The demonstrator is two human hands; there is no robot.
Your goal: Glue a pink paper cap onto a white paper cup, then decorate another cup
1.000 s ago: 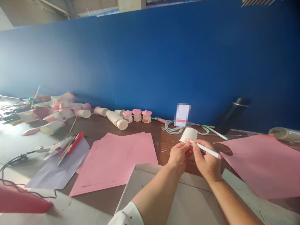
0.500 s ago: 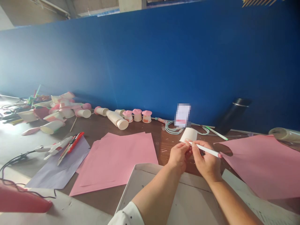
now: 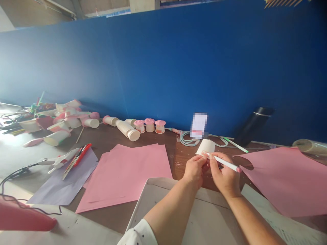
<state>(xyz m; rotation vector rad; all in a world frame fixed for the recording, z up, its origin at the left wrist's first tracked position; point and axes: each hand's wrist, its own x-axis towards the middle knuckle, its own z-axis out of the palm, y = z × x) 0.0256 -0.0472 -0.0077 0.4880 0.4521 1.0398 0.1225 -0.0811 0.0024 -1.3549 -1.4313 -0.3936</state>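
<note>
A white paper cup [image 3: 206,146], bottom end up and tilted, is gripped near its rim by my left hand [image 3: 195,171]. My right hand [image 3: 227,177] pinches a white marker pen [image 3: 227,163] with a pink end pointing right. The pen's tip reaches the side of the cup beside my left thumb; whether it touches is hidden by the fingers. Behind the cup stands a blurred upright phone-like card [image 3: 199,125], with a pale coiled cable [image 3: 187,139] at its foot. A green-tipped marker [image 3: 236,145] lies to the right of the cup.
Pink paper sheets [image 3: 130,173] lie left, another pink sheet [image 3: 288,180] right. A red utility knife [image 3: 78,160] and glue gun [image 3: 62,160] rest on lilac paper [image 3: 66,183]. Small pink-topped cups [image 3: 160,127], stacked cups [image 3: 126,129] and a dark bottle [image 3: 252,126] stand along the blue partition [image 3: 163,68].
Almost nothing differs. The pink end of the marker in my right hand has shifted very slightly; the cup and my left hand stay put.
</note>
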